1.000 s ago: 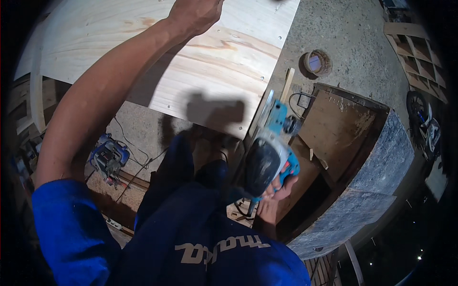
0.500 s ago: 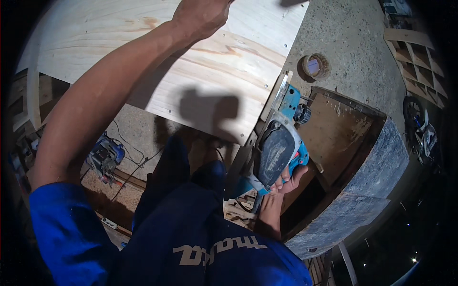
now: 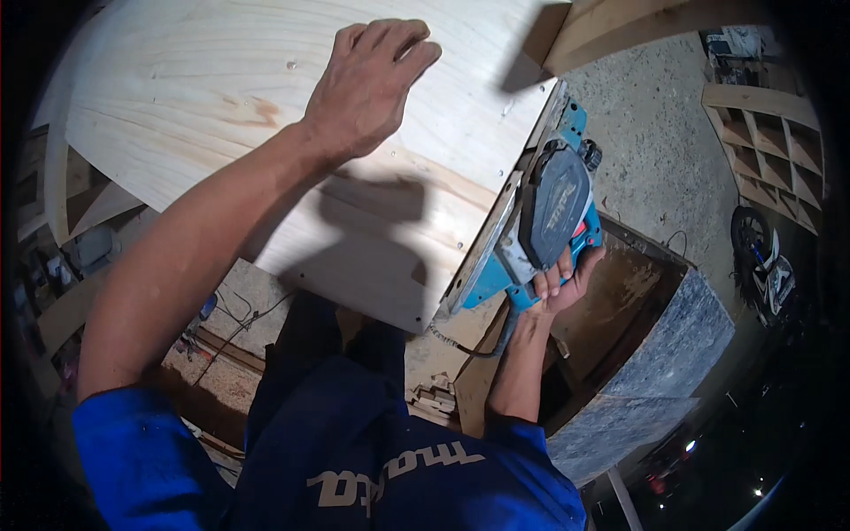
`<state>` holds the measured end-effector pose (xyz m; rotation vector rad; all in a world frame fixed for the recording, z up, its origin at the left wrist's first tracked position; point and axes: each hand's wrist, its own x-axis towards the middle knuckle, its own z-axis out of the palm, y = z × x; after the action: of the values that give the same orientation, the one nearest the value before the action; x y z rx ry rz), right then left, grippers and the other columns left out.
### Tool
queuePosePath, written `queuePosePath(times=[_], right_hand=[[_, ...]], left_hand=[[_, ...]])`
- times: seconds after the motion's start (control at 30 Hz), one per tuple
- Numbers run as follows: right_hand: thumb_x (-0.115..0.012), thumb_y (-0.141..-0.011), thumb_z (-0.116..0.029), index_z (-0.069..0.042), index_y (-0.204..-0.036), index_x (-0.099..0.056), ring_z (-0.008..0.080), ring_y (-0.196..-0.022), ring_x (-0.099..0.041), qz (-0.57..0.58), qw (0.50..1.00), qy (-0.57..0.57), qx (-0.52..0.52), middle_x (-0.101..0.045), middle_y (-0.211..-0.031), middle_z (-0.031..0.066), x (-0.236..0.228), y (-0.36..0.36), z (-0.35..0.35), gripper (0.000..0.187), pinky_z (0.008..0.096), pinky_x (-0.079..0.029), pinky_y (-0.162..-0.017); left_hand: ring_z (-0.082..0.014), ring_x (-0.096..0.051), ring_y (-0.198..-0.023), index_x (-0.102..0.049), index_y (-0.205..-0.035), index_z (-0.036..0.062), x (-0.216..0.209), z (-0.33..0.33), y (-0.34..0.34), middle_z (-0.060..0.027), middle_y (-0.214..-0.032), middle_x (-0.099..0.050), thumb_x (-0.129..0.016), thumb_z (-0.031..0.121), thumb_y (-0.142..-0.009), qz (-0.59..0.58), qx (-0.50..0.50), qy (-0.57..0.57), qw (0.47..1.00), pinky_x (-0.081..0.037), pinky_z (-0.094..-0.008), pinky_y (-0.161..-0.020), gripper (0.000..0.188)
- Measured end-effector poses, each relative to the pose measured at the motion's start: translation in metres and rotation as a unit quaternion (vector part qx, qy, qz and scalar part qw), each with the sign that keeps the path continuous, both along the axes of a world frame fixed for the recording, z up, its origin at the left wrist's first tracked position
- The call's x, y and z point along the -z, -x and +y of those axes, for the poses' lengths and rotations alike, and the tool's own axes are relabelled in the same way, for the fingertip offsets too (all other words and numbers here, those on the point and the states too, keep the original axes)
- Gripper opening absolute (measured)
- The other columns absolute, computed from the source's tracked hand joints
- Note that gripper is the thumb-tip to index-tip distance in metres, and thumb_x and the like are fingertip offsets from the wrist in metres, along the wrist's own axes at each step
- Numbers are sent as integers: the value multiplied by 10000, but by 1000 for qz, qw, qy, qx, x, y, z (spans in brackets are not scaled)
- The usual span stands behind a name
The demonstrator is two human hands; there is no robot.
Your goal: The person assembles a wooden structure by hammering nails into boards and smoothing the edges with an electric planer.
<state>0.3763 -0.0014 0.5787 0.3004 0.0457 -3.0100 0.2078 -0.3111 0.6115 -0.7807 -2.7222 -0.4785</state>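
Note:
A broad pale wooden panel point(image 3: 195, 97) with small screw holes fills the upper left. My left hand point(image 3: 367, 88) rests on its top, fingers loosely bent and slightly apart, holding nothing. At the panel's right edge is a teal and black electric planer point(image 3: 558, 199). Its long flat base lies along that edge, tilted on its side. My right hand point(image 3: 567, 283) grips the planer's rear handle, fingers wrapped round it. A dark power cord point(image 3: 478, 352) hangs from the handle's end below the panel corner.
Right of me stands an open box point(image 3: 655, 292) with grey-blue sheet sides. Farther off are a wooden rack with compartments point(image 3: 770, 146) and a motorbike point(image 3: 768, 265). A curved wooden piece point(image 3: 637, 31) juts in at top right. Wood offcuts point(image 3: 434, 400) lie on the floor.
The planer and my right hand have moved forward along the panel's edge. My left hand shows lower in the picture, as the view has shifted forward; the curved wooden piece has come in.

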Motion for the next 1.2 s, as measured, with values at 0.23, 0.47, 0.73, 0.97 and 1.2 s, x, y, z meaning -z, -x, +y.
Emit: queuePosePath(times=[0.23, 0.47, 0.73, 0.97, 1.2], right_hand=[[-429, -1073, -509, 46, -1046, -520, 99, -443, -371, 38, 998, -41, -28, -390, -683, 1, 4, 83, 23, 562, 250, -366, -390], [-442, -1071, -493, 48, -1037, -497, 116, -474, -409, 81, 995, -13, -49, -416, -698, 22, 12, 102, 26, 544, 255, -386, -420], [-509, -1050, -466, -26, -1218, -432, 92, -397, -396, 43, 999, 16, 6, -404, -643, -9, -4, -27, -13, 477, 261, -396, -370], [-591, -1021, -432, -52, -1159, -410, 107, -373, -372, 2, 999, 40, 21, -385, -606, -5, -17, -185, -54, 442, 281, -382, -356], [-645, -1000, -409, -61, -1212, -403, 110, -371, -337, -61, 996, 59, 12, -336, -577, -17, -20, -275, -70, 473, 257, -347, -369]], left_hand=[[-342, -490, -1264, -572, -1233, 60, -1, -1, 3, -154, -1334, -542, -515, 6, -888, -26, 8, -14, 1000, -334, -491, -1080, 354], [-296, -503, -1254, -570, -1233, 82, -1, 0, 1, -132, -1320, -550, -481, -4, -900, -5, 8, 11, 1000, -345, -470, -1068, 356], [-373, -512, -1154, -561, -1122, 32, -16, 9, -5, -189, -1213, -549, -488, 37, -927, 1, 28, -21, 999, -375, -504, -990, 208], [-376, -529, -1115, -566, -1105, 35, -15, 3, -12, -189, -1182, -564, -479, 75, -971, 7, 20, -43, 999, -389, -502, -975, 164], [-368, -548, -1099, -590, -1102, 37, -11, 5, -17, -177, -1159, -590, -480, 88, -970, 19, 21, -58, 998, -406, -494, -950, 179]])
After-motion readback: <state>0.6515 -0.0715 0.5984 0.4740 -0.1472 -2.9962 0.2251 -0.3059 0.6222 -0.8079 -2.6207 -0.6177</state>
